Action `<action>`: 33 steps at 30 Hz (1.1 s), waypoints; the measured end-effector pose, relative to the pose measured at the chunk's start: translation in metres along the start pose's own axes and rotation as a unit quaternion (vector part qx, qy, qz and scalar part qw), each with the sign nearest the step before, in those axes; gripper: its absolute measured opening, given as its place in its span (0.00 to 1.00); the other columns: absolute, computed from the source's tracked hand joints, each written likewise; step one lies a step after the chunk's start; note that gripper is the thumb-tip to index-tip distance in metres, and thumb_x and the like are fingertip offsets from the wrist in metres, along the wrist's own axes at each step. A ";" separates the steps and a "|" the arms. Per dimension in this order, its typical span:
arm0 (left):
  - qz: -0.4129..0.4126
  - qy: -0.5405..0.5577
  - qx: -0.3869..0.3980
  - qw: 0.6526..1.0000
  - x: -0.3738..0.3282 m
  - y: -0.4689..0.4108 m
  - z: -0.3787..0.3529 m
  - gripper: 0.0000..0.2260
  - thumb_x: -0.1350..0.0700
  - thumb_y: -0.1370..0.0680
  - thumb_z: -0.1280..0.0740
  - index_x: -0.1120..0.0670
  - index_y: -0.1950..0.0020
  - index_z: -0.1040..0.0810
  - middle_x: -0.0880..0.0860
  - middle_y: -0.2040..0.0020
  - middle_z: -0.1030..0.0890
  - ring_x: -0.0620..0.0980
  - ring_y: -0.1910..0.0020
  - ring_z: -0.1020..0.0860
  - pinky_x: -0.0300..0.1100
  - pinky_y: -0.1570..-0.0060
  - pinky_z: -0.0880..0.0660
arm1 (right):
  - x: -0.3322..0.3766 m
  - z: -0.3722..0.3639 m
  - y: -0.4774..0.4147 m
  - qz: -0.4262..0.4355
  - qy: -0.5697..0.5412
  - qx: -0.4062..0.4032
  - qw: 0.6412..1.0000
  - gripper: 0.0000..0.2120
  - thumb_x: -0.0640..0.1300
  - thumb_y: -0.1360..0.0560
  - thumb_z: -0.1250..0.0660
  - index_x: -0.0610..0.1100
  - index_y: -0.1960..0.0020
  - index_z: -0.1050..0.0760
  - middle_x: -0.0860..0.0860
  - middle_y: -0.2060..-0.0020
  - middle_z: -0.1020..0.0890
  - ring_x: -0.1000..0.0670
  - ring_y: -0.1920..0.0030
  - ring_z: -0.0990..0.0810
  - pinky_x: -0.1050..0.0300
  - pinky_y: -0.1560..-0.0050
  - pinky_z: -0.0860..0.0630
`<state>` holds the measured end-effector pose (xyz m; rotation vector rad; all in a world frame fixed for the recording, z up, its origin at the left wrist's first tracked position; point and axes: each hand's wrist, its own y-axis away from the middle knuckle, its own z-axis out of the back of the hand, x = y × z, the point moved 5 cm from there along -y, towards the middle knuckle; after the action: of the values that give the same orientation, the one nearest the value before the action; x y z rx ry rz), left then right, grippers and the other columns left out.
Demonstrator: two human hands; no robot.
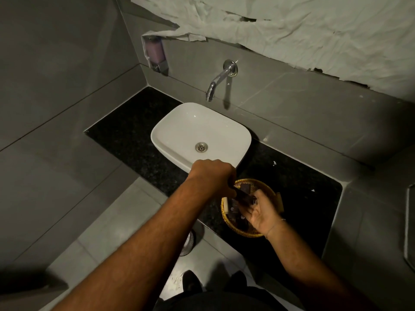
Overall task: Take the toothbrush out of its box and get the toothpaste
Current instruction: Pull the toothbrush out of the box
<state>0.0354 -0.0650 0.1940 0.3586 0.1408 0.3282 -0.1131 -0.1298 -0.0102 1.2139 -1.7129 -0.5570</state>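
**While both hands work over the basket**

Left hand (pixel 211 176) closed on one end of a dark slim box (pixel 243 198); right hand (pixel 261 213), fingers curled, grips the other. Long axis runs hand to hand, above the wicker basket (pixel 226 217) on the worktop (pixel 139 140). Toothpaste not identifiable.

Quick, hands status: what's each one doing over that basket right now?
Left hand: closed around one end of a dark slim box above the wicker basket.
Right hand: fingers loosely curled at the box's other end; firm grip cannot be told.
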 end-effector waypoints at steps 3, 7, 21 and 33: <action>-0.010 -0.008 -0.023 1.000 -0.011 0.004 0.018 0.18 0.36 0.25 0.23 0.41 0.39 0.15 0.48 0.44 0.13 0.52 0.49 0.17 0.45 0.56 0.29 | -0.010 -0.006 -0.002 -0.024 0.012 0.009 1.000 0.25 0.57 0.15 0.38 0.41 0.54 0.10 0.42 0.61 0.10 0.47 0.64 0.10 0.49 0.62 0.12; -0.015 -0.045 -0.051 0.998 -0.020 0.009 0.029 0.17 0.38 0.24 0.22 0.43 0.39 0.15 0.50 0.46 0.12 0.54 0.48 0.14 0.45 0.55 0.26 | -0.024 -0.008 -0.006 -0.044 -0.043 0.033 0.998 0.17 0.56 0.18 0.31 0.42 0.47 0.13 0.42 0.54 0.10 0.47 0.64 0.11 0.44 0.37 0.17; -0.001 -0.067 -0.062 0.996 -0.028 0.010 0.036 0.19 0.39 0.24 0.22 0.47 0.37 0.14 0.51 0.48 0.12 0.54 0.51 0.14 0.47 0.56 0.25 | -0.026 -0.007 -0.020 -0.064 -0.041 0.036 0.996 0.10 0.46 0.21 0.29 0.41 0.44 0.17 0.42 0.48 0.17 0.46 0.48 0.16 0.54 0.36 0.20; 0.019 -0.047 -0.086 0.995 -0.032 -0.001 0.034 0.17 0.46 0.21 0.24 0.46 0.33 0.16 0.52 0.43 0.13 0.57 0.43 0.14 0.49 0.55 0.27 | -0.035 -0.022 -0.018 -0.091 0.073 0.096 0.989 0.15 0.57 0.22 0.31 0.45 0.53 0.17 0.48 0.66 0.17 0.51 0.68 0.20 0.60 0.73 0.23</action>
<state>0.0126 -0.0876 0.2280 0.2059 0.0136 0.3584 -0.0825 -0.1027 -0.0293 1.5222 -1.5684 -0.4067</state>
